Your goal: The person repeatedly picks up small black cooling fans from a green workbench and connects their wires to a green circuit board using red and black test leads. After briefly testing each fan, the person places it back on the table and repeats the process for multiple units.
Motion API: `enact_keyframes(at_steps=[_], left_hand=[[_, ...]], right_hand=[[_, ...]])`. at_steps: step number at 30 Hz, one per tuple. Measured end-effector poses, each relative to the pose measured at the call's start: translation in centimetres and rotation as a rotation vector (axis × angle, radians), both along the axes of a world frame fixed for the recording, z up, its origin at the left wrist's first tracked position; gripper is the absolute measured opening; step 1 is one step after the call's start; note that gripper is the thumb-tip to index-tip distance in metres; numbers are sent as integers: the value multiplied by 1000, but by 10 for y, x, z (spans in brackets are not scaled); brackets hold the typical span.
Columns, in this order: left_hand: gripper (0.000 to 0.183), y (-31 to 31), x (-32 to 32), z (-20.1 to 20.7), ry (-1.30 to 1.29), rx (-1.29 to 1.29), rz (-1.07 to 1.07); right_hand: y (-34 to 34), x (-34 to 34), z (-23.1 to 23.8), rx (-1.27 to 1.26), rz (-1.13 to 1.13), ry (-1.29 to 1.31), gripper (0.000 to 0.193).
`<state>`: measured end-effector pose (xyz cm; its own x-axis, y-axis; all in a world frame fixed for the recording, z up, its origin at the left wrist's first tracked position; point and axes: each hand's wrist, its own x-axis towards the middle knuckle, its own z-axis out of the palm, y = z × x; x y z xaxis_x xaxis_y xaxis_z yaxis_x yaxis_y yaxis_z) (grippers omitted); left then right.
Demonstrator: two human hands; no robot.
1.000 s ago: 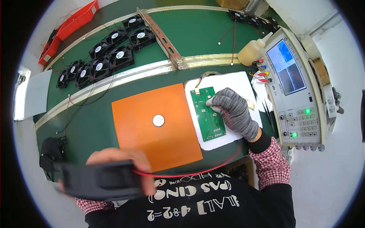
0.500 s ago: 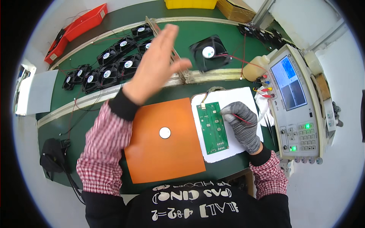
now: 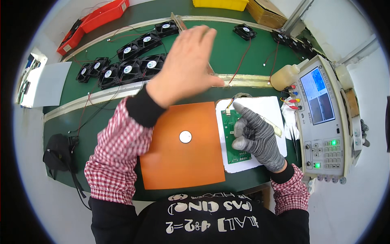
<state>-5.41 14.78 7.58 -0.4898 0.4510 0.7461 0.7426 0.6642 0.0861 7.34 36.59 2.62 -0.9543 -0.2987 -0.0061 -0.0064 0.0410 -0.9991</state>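
Observation:
My left hand (image 3: 187, 65), bare, is raised over the rail with its fingers stretched out and thumb spread, holding nothing. My right hand (image 3: 260, 136), in a grey knit glove, hovers over a green circuit board (image 3: 230, 140) and hides its right part. Its index finger points away and the thumb stands apart, with nothing seen between them. The board lies on a white pad (image 3: 272, 106), with a cable plugged in at its far end. A pale stick-like thing (image 3: 277, 129) shows beside the glove. At the back right a black fan (image 3: 245, 31) lies with its red wire trailing nearer.
Several black fans (image 3: 127, 69) stand in rows at the back left. An orange mat (image 3: 183, 162) with a white disc (image 3: 185, 137) covers the middle. A test instrument (image 3: 325, 122) with a lit screen and a plastic bottle (image 3: 284, 77) stand right. A red bin (image 3: 106, 18) sits far left.
The fan that was tilted beside my left hand now lies farther back on the green surface. My right hand's fingers have spread, and the red wire has left it. The view has shifted slightly.

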Motion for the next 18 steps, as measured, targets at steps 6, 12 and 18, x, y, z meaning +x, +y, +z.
enact_keyframes(at_steps=[6, 12, 18], left_hand=[[76, -68, -68, -64, -458, -385, 289], [77, -47, -54, -50, -218, -135, 183], [81, -32, -62, -54, -408, -187, 362]], right_hand=[[6, 15, -3, -12, 165, -26, 55], [6, 13, 0, -56, 55, 52, 60], [2, 14, -3, -44, 26, -47, 91]])
